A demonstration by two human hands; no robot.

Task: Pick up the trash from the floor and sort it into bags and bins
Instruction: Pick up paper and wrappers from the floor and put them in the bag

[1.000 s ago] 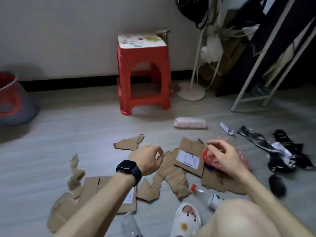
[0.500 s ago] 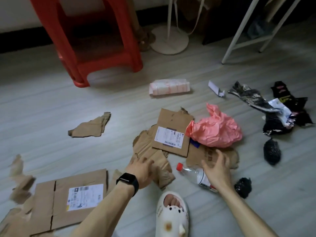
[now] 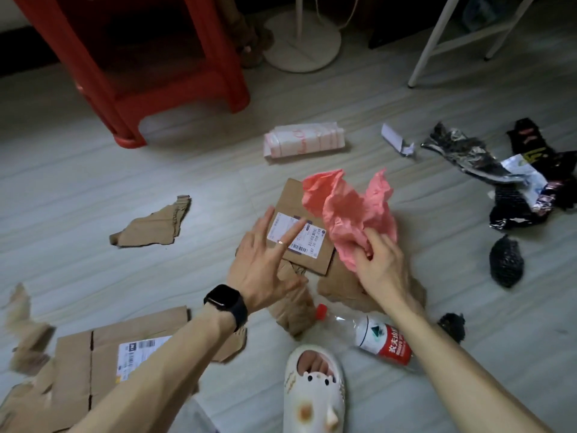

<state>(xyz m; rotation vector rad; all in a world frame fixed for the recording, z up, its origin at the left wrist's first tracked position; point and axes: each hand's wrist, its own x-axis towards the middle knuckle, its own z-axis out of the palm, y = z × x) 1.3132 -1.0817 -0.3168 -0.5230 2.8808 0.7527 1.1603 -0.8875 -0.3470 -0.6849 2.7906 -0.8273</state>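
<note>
Hardly any of the sorting looked done. The right hand (image 3: 381, 264) gripped the lower edge of the pink plastic bag (image 3: 349, 207), fingers curled into its crumpled film, and the bag stood up off the floor (image 3: 78, 182) with nothing I could see inside it. The left hand (image 3: 262, 267) was free, fingers spread and straight, just left of the bag above the labelled cardboard piece (image 3: 290, 198) on which the bag partly lay.

All the rest lay loose:
- a torn cardboard scrap (image 3: 153, 226) well to the left of the bag
- a big flattened cardboard sheet (image 3: 78, 364) far down to its left
- a plastic bottle (image 3: 374, 335) just below the bag, on its side
- a white-and-pink packet (image 3: 303, 140) just beyond the bag
- a white paper scrap (image 3: 396, 140) beyond and to its right
- black-and-silver wrappers (image 3: 468, 157) further right
- two black mesh wads, one (image 3: 505, 260) right of the bag and one (image 3: 452, 326) below-right

No bin showed anywhere, so I judged this the opening step: getting the bag ready to fill.

As for writing, the bottle's red label carried white Chinese characters, which I took for 农夫山, under a green-and-white mountain mark. The cardboard piece bore a white shipping label (image 3: 296, 234) with a barcode and digits too small to trust. The big sheet had a second printed label (image 3: 140, 354), unreadable. The packet's red script was blurred.
</note>
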